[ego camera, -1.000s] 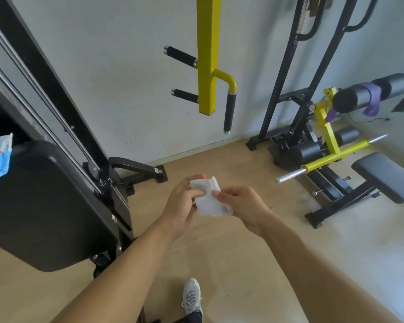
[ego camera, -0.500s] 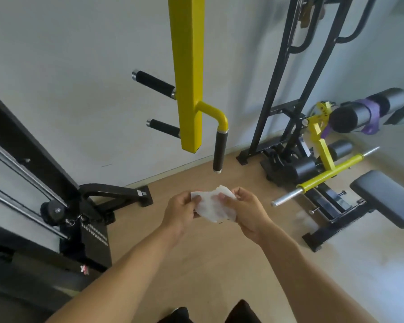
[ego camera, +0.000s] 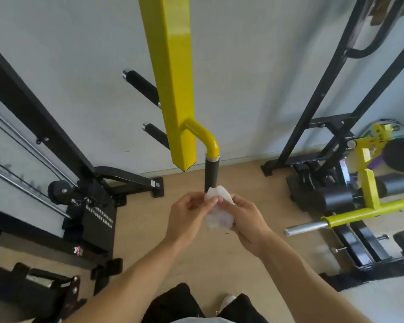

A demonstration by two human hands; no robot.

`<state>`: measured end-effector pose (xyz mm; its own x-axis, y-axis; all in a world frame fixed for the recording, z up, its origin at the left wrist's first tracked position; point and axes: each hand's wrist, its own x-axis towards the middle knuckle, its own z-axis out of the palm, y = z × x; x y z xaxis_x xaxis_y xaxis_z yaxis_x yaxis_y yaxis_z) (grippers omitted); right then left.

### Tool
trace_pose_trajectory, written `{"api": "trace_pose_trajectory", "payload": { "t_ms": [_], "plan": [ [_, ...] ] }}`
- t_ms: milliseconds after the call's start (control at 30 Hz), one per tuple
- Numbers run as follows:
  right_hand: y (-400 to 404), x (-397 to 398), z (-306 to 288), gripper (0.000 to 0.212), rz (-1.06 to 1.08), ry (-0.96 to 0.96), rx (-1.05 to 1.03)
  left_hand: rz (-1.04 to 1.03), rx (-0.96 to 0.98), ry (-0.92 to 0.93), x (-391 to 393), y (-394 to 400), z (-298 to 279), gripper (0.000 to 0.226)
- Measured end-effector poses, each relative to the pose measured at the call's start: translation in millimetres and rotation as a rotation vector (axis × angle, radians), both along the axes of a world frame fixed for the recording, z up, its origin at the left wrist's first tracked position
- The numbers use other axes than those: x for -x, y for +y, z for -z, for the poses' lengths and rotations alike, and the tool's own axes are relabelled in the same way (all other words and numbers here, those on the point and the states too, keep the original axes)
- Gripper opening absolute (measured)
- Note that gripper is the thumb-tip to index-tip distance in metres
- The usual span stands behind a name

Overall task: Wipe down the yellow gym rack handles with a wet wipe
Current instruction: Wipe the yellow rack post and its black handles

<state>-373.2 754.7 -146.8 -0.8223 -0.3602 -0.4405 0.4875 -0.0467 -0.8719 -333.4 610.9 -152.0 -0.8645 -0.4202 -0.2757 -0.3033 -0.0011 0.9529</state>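
A yellow rack post (ego camera: 173, 78) hangs down in the middle of the head view. A curved yellow handle (ego camera: 204, 138) bends off it and ends in a black grip (ego camera: 210, 174) pointing down. Two more black grips (ego camera: 142, 86) stick out behind the post to the left. Just below the black grip I hold a crumpled white wet wipe (ego camera: 218, 209) between both hands. My left hand (ego camera: 188, 216) pinches its left edge, my right hand (ego camera: 245, 217) holds its right side. The wipe's top edge overlaps the tip of the grip; whether they touch I cannot tell.
A black cable machine (ego camera: 56, 173) with rods and a pulley fills the left. A black frame with yellow leg attachment (ego camera: 369, 183), steel bar (ego camera: 303, 229) and padded bench stands right. Pale wall behind, wooden floor (ego camera: 254, 178) below, my legs at bottom.
I have stepped closer to the yellow post, which now looms larger. Both hands rose with the wipe until it sits right under the black grip.
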Motion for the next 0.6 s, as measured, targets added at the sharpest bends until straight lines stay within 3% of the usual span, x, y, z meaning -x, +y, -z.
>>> {"api": "trace_pose_trajectory", "payload": {
  "t_ms": [100, 200, 267, 400, 600],
  "plan": [
    [4.7, 4.4, 1.2, 0.021, -0.09, -0.002, 0.027, -0.041, 0.007, -0.021, -3.7, 8.5, 5.6, 0.013],
    [6.5, 9.4, 4.1, 0.024, -0.103, -0.002, 0.02, -0.171, -0.354, -0.064, -4.5, 11.1, 7.3, 0.015],
    [6.1, 12.7, 6.3, 0.025, -0.093, -0.029, 0.015, -0.213, -0.496, -0.057, -3.1, 11.3, 9.3, 0.018],
    [8.9, 17.6, 8.3, 0.026, -0.021, -0.108, 0.083, -0.283, -0.552, -0.031, -5.2, 11.5, 11.7, 0.007],
    [18.4, 33.9, 6.2, 0.015, 0.331, -0.147, -0.01, -0.474, -0.586, -0.056, 4.6, -3.4, 19.7, 0.007]
  ]
}}
